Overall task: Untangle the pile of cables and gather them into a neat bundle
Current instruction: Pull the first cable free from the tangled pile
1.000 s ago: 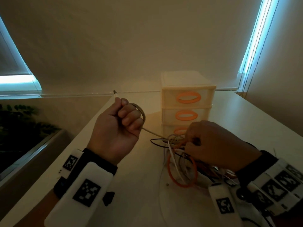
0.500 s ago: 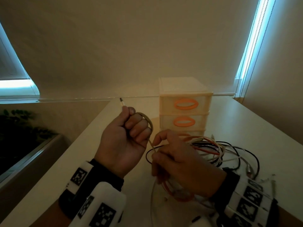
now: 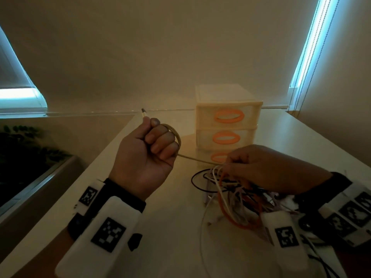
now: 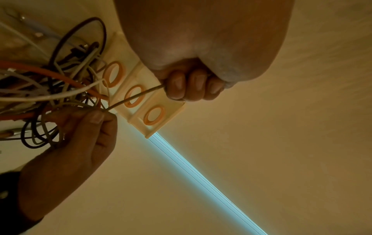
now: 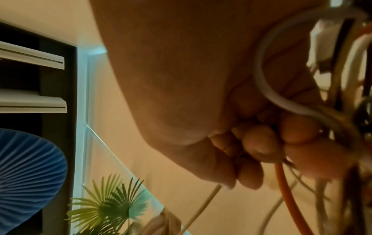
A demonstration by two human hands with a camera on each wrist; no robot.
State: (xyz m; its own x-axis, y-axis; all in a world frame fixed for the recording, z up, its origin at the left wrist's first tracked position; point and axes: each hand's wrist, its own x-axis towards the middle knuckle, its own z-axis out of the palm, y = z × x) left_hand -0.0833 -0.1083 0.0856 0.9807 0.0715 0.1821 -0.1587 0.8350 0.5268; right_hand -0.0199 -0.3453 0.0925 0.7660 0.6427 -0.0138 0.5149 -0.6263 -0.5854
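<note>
Two hands, head view: left hand (image 3: 143, 155) is gripping the tan cable (image 3: 197, 159) in a fist, plug tip sticking up past the thumb, a loop curling round the fingers; right hand (image 3: 267, 169) is pinching that cable where it is meeting the cable pile (image 3: 230, 197).
Pile: lying on the tabletop (image 3: 170, 227), just in front of the drawer unit (image 3: 226, 125); orange cable (image 3: 232, 219) looping through it.
Left wrist view: fingers (image 4: 192, 86) are curling round the tan cable (image 4: 130, 98), which is running taut to the right hand (image 4: 80, 139).
Right wrist view: right hand (image 5: 231, 127) is clutching white and orange strands; blurred.
</note>
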